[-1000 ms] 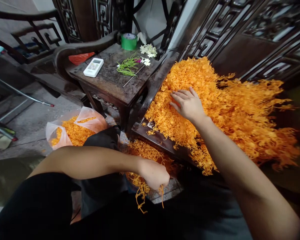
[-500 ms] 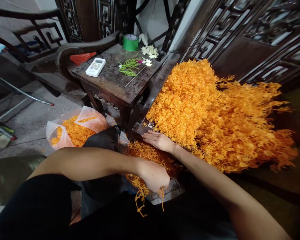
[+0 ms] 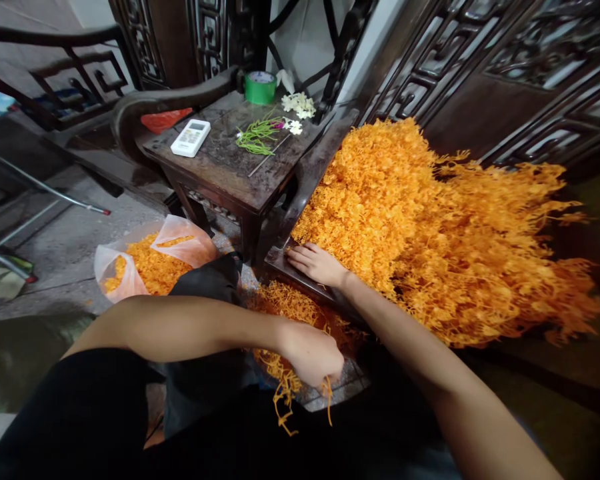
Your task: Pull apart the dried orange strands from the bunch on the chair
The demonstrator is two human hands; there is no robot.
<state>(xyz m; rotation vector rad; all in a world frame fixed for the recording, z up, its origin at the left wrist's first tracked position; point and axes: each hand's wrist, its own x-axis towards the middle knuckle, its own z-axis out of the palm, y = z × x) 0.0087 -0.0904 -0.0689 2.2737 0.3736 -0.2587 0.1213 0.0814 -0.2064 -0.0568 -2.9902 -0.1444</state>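
Presently, the left hand (image 3: 314, 355) is gripping thin orange strands (image 3: 329, 403); the right hand (image 3: 319, 265), fingers extended, is resting on the bench edge (image 3: 279, 259), beside the orange heap (image 3: 380, 200). Orange pieces are partly filling the plastic bag (image 3: 190, 245), though much is seemingly remaining heaped. Since the previous frame, the right hand is lying nearer the heap.

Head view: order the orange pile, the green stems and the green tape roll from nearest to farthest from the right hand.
1. Orange pile: immediately beyond the right hand.
2. Green stems: farther off, on the small table.
3. Green tape roll: same table, behind the stems.
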